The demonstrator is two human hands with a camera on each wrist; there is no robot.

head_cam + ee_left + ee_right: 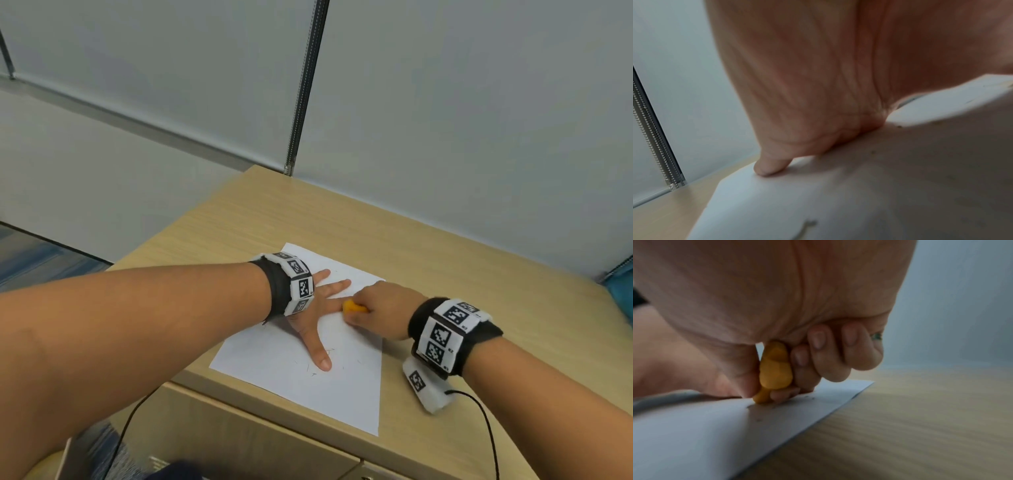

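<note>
A white sheet of paper (294,377) with faint pencil marks lies on the wooden desk (239,212). My left hand (318,308) lies flat on the sheet, fingers spread and thumb pointing toward me, pressing it down; the left wrist view shows the palm (818,81) on the paper (777,203). My right hand (376,308) grips an orange eraser (354,307) just right of the left fingers. In the right wrist view the eraser (774,369) is pinched between thumb and curled fingers, its tip on the paper (705,434) amid dark crumbs.
The desk stands against a grey partition wall (445,120) with a metal slotted rail (305,85). A white tagged sensor block (424,387) with a black cable hangs below my right wrist. The desk's near edge and drawer fronts (257,442) lie below the sheet.
</note>
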